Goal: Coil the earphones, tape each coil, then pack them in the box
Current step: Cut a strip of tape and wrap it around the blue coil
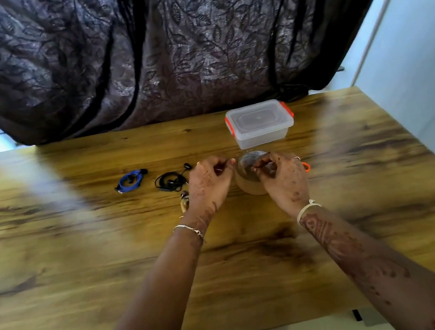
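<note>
Two coiled earphone sets lie on the brown wood-grain table (pixel 84 275), toward its far edge and left of the hands. Leftmost is the blue coiled earphone set (pixel 129 181), wound into a small loop with dark buds at its far end. Just to its right, apart from it, sits the black coiled earphone set (pixel 170 182), looser, with one bud straying toward the far edge. No tape can be made out on either coil, and no writing or brand can be read anywhere.

Next comes the left hand (pixel 209 183), fingers curled, thumb and forefinger pinched on something thin that is too blurred to name. Partly hidden behind its wrist lies a small brownish object (pixel 185 201), hard to identify.

The right hand (pixel 285 179) is curled around a clear roll of adhesive tape (pixel 251 176), gripping it at the rim; an orange piece (pixel 306 167) peeks out beyond the knuckles.

Near the far edge, right of centre, stands the translucent plastic box with orange clips (pixel 260 123), lid on, apart from both hands.
</note>
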